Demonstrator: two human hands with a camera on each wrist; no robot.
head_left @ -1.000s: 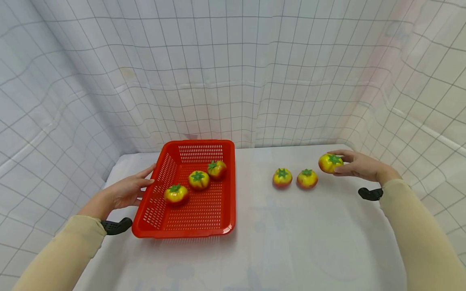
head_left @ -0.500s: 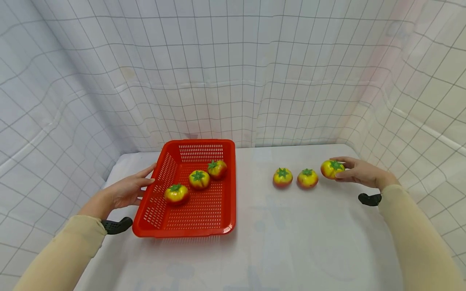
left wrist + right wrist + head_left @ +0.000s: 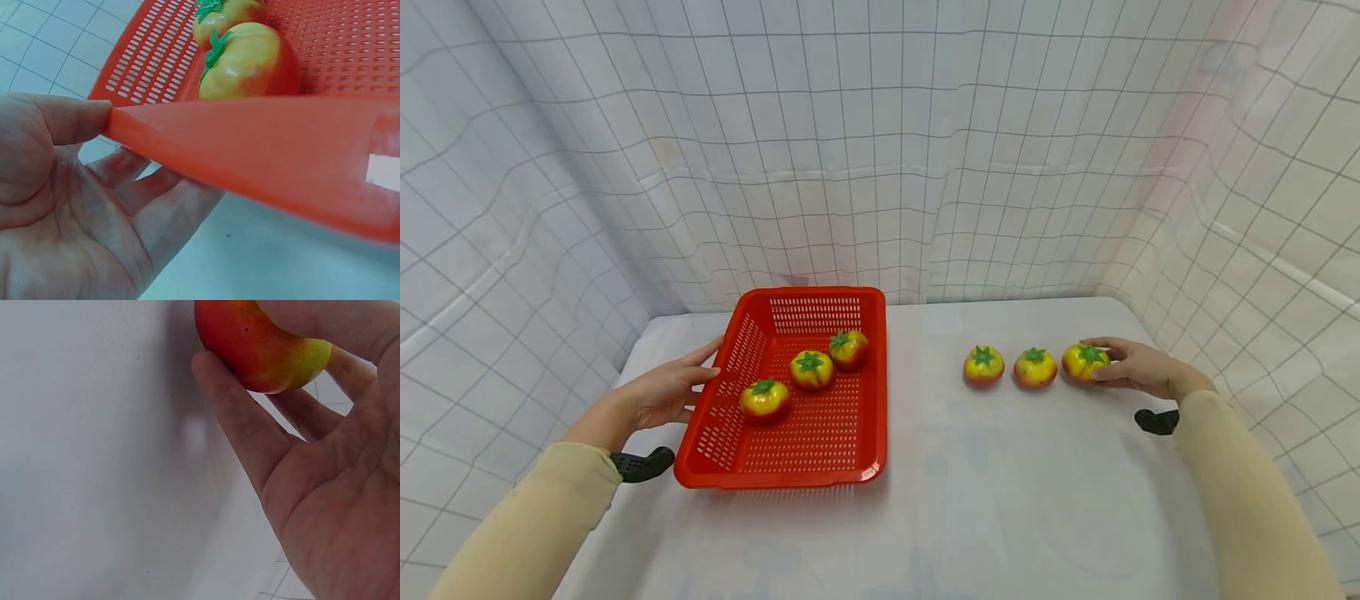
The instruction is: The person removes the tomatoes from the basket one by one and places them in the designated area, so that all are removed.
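My left hand [image 3: 662, 395] holds the left rim of a red plastic basket [image 3: 880, 417]. In the left wrist view the thumb [image 3: 75, 119] lies over the rim while the fingers reach underneath. Inside the basket sit three yellow-red tomatoes with green star-shaped tops: a front one [image 3: 765, 402], a middle one [image 3: 812, 371] and a back one [image 3: 850, 350]. Over on the right, my right hand [image 3: 1150, 368] grips another tomato [image 3: 1081, 362], close to the table, with thumb and fingers around its sides. In the right wrist view this tomato's red underside [image 3: 250, 353] shows.
Two more tomatoes, one on the left [image 3: 983, 367] and one in the middle [image 3: 1035, 369], stand on the white table [image 3: 1000, 492] in a row with the gripped one. A white grid-patterned curtain [image 3: 895, 167] encloses the back and sides.
My right hand has lowered its tomato toward the table, level with the other two in the row. The left hand and the basket have stayed in place.
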